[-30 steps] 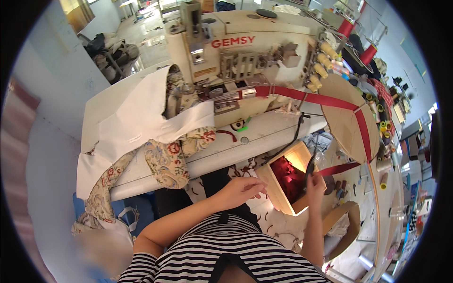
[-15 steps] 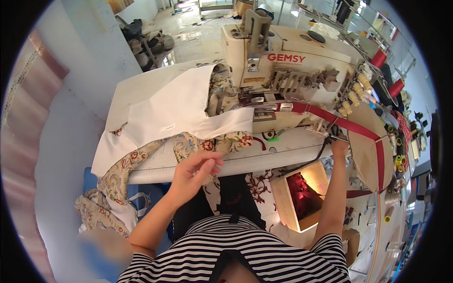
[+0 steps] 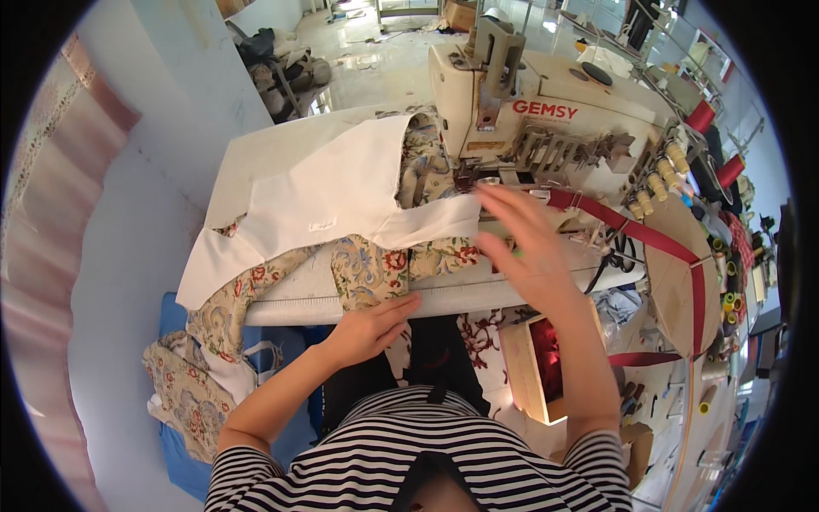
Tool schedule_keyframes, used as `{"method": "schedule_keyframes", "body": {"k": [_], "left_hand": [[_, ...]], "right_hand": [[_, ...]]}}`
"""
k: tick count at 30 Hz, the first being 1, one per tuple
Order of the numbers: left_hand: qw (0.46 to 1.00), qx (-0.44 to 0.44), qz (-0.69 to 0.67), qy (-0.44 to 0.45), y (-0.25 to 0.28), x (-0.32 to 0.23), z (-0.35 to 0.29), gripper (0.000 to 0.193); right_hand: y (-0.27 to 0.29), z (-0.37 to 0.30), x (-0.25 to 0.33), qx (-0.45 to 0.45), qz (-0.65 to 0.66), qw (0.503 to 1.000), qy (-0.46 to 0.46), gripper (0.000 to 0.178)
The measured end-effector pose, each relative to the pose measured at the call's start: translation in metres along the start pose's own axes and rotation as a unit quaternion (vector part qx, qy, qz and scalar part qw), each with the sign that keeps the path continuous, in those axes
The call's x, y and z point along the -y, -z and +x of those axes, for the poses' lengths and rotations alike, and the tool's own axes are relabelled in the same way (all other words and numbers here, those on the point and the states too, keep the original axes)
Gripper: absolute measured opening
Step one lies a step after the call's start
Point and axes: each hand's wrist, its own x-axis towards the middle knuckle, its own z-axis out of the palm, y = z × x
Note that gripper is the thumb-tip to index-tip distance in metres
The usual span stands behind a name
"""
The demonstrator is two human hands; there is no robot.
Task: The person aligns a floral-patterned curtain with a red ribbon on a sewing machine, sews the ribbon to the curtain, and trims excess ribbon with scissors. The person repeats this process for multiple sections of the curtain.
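Note:
A floral-patterned fabric piece with a white backing (image 3: 316,192) lies across the bed of a cream sewing machine (image 3: 478,128). Its floral side (image 3: 363,260) shows along the near edge. My left hand (image 3: 373,328) rests at the table's front edge, fingers stretched out and touching the hanging floral fabric. Over the fabric's right end, near the needle area, is my right hand (image 3: 531,252); its fingers are extended, thumb apart, slightly blurred. Whether its fingertips touch the cloth I cannot tell. A dark red strip (image 3: 636,229) runs through metal guides into the machine, partly behind that hand.
Below the table, an open wooden drawer (image 3: 527,367) holds dark red material. A round cardboard disc (image 3: 670,290) carries the red strip at the right, beside thread cones (image 3: 655,188). More floral fabric (image 3: 200,392) is heaped on blue material at the left.
My right hand has moved from the machine's lower right side up and left to the fabric end. My left hand has come down onto the table edge. The view has shifted slightly.

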Motion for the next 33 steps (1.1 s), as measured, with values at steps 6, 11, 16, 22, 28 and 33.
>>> {"method": "schedule_keyframes", "body": {"k": [6,11,16,22,28,33], "left_hand": [[0.993,-0.004,0.083,0.087,0.022,0.048,0.003,0.049],[0.957,-0.086,0.224,0.161,0.128,0.141,0.009,0.042],[0.858,-0.319,-0.388,0.113,0.246,0.175,0.057,0.041],[0.931,-0.044,0.232,0.278,0.172,0.167,0.073,0.037],[0.943,0.181,0.221,0.172,0.092,0.061,-0.041,0.033],[0.983,0.169,-0.061,0.047,0.11,-0.056,-0.001,0.025]], "right_hand": [[-0.083,0.081,-0.003,0.239,-0.056,0.963,-0.107,0.038],[-0.05,0.026,0.007,-0.144,0.281,0.949,-0.01,0.024],[-0.048,-0.111,0.015,-0.061,0.153,0.986,-0.036,0.021],[-0.067,-0.135,-0.002,0.13,0.071,0.952,-0.269,0.041],[-0.058,-0.088,-0.011,0.085,-0.078,0.967,-0.227,0.049],[-0.092,-0.068,-0.026,-0.019,-0.072,0.994,-0.081,0.017]]}}
